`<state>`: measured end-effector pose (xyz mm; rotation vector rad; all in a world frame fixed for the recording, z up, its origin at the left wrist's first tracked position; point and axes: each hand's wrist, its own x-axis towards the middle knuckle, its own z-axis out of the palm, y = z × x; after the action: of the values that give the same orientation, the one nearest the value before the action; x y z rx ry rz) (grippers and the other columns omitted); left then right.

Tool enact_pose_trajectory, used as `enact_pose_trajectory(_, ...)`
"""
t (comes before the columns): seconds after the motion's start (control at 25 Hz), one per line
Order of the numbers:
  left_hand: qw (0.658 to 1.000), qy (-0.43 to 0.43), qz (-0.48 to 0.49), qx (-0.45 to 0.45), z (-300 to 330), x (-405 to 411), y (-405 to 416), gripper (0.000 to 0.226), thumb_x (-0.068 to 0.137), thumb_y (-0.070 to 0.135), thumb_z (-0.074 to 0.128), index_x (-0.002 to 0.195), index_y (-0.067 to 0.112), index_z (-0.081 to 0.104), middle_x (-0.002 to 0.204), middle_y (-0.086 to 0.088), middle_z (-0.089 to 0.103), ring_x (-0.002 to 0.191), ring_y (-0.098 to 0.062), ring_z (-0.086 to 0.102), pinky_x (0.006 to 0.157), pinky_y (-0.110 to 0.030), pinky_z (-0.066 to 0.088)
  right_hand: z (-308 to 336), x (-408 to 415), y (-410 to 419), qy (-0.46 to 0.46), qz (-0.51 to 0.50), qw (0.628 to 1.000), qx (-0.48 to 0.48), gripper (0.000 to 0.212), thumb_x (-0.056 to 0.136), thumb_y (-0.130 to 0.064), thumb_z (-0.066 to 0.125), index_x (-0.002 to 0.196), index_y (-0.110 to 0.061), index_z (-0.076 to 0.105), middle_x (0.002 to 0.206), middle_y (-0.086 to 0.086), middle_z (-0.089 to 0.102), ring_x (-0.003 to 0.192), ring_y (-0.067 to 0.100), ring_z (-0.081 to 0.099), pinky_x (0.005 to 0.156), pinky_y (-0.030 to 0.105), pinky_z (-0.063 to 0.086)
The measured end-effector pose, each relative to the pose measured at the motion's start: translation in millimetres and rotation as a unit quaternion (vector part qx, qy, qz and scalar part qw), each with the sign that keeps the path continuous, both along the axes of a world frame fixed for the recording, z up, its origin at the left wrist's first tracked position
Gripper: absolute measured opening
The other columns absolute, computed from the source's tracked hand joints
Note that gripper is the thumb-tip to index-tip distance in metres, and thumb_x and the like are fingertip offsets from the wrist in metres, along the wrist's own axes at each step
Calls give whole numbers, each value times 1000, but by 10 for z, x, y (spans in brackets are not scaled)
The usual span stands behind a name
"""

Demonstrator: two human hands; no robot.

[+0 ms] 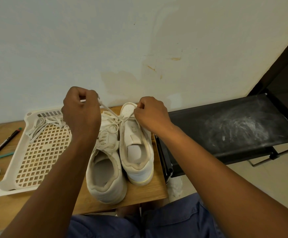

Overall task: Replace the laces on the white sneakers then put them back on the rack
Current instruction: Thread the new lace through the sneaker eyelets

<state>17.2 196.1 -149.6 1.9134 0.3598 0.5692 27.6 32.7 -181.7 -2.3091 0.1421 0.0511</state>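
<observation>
Head view: both white sneakers stand side by side on the wooden desk (139, 191), heels toward the person, toes toward the wall. That puts the eyelet rows within reach of both arms. The left hand (81, 114) is raised above the left sneaker (105, 172), its grip curled tight round one end of the lace (109, 110). The right hand (150, 114) hovers over the right sneaker (136, 152), its grip pinching the other end. The two strands slope down and meet near the toe of the right sneaker, so the pull looks meant to draw the lace snug and even through the lowest eyelets.

The right sneaker shows a bare tongue, which suggests its lacing has only begun. The left sneaker carries lace across its front, loosely looped; how far it is threaded cannot be told. Both shoes are off-white, with greyed collars and yellowed soles.

A loose bundle of laces (42, 126) lies in the perforated tray (11, 184) to the left, probably set aside. The dusty black rack (234, 127) waits just beside the desk, to the right.
</observation>
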Motion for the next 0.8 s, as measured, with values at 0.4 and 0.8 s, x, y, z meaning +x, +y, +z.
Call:
enact_pose_trajectory(0.4,971,-90,-92,-203,157,-30,-28,11,99,8,53,106,3,59,92,-17,66,71,-27,73,62,-37,61,-87,-8,54,-18,36,997,-72,3,84,-16,71,82,-14,73,83,0,73,76,19,68,71,33,59)
enact_pose_trajectory(0.8,929,141,-220,262,-130,1,36,32,90,15,65,114,35,74,104,2,74,77,-9,62,70,-27,48,8,-65,58,-43,37,998,-36,12,93,-12,53,93,-7,64,88,5,66,82,25,62,74,42,52)
